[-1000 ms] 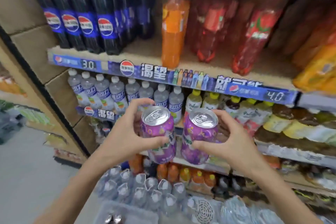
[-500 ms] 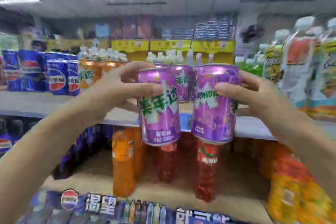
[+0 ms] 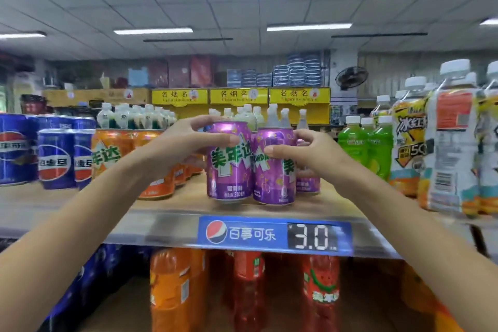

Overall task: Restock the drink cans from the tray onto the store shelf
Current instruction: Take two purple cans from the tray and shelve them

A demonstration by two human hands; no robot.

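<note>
Two purple cans stand upright side by side at the front edge of the shelf (image 3: 167, 206), straight ahead of me: my left hand (image 3: 188, 143) is wrapped round the upper part of the left can (image 3: 229, 164), and my right hand (image 3: 310, 153) round the right can (image 3: 272, 172). Their long axes run vertical, their bases look to be on or just over the wood, and a third purple can (image 3: 308, 180) sits just behind the right one. I judge the coming move is a straight push back, with the orange cans (image 3: 113, 153) close on my left.
</note>
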